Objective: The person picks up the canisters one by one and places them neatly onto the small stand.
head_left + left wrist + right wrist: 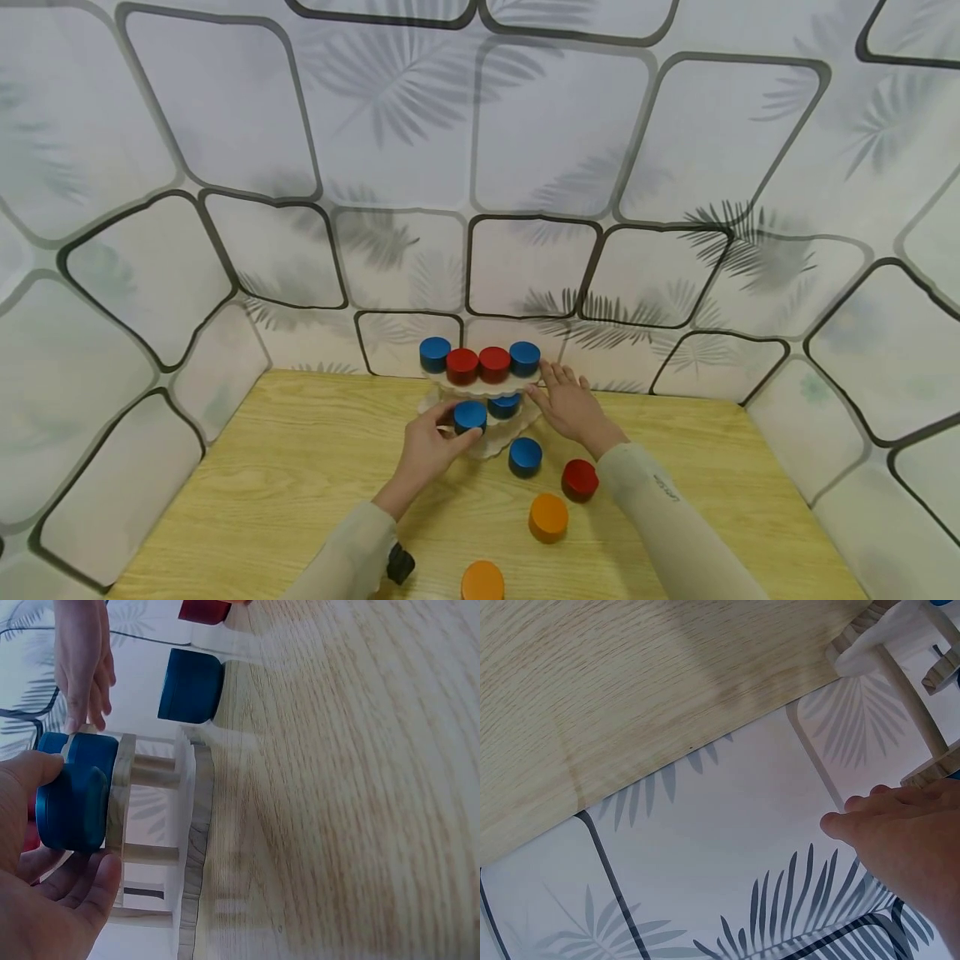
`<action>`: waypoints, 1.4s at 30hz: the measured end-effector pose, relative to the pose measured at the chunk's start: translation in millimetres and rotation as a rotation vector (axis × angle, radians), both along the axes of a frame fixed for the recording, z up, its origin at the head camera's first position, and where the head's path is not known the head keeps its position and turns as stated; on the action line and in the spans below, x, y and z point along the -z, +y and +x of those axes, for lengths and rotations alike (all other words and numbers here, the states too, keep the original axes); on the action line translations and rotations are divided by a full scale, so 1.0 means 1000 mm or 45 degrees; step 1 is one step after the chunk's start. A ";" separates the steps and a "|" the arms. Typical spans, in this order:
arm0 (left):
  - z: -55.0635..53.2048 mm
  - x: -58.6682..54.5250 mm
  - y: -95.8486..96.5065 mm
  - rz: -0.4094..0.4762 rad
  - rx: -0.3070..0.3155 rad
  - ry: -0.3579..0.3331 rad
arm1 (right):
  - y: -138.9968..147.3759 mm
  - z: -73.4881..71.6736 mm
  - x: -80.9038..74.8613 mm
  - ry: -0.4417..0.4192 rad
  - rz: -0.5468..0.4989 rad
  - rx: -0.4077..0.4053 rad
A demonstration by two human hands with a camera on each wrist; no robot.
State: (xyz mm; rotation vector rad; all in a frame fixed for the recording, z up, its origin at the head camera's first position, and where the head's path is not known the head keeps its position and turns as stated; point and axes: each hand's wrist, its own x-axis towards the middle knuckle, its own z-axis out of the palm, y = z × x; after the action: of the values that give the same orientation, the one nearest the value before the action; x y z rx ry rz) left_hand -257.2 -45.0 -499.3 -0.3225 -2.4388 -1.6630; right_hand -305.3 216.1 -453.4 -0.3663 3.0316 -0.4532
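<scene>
My left hand (426, 450) pinches a blue round tin (470, 416) between thumb and fingers, at the middle shelf of a tiered wooden stand (491, 447). In the left wrist view this tin (71, 808) is upright, close over the shelf. Another blue tin (504, 407) sits on that shelf, partly hidden under the top tier. Up on the top tier stand two blue tins (435, 354) and two red tins (462, 367). With fingers stretched out, my right hand (573, 410) touches the top tier's right edge, beside the right-hand blue tin (525, 358).
On the wooden table (315, 467), in front of the stand, are a blue tin (525, 457), a red tin (580, 481) and two orange tins (548, 517), the nearer one (482, 582) cut by the frame's lower edge. A patterned wall (405, 258) rises close behind the stand.
</scene>
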 end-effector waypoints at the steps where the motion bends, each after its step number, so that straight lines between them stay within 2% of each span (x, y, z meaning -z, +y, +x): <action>1: 0.000 0.000 0.000 -0.007 0.000 0.008 | 0.000 0.000 0.000 0.002 -0.002 -0.001; 8: -0.003 -0.001 0.002 -0.020 -0.021 0.051 | 0.000 0.000 0.000 0.004 -0.004 0.005; 16: -0.005 -0.001 0.004 -0.036 -0.075 0.056 | -0.001 0.000 0.000 -0.002 0.003 0.016; 30: -0.011 0.000 0.011 -0.110 -0.110 0.199 | -0.001 0.000 0.000 -0.009 -0.005 0.023; 35: -0.012 0.000 0.013 -0.112 -0.122 0.196 | -0.001 0.000 0.002 -0.002 -0.011 0.025; 42: -0.014 0.001 0.012 -0.112 -0.179 0.150 | -0.001 0.000 0.003 0.008 -0.015 0.028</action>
State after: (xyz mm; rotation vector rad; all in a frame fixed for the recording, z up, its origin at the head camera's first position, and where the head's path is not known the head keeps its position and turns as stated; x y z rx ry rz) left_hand -271.5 -32.5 -500.3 -0.2470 -2.3923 -1.4416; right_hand -305.5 215.2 -456.1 -0.3360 3.0433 -0.4719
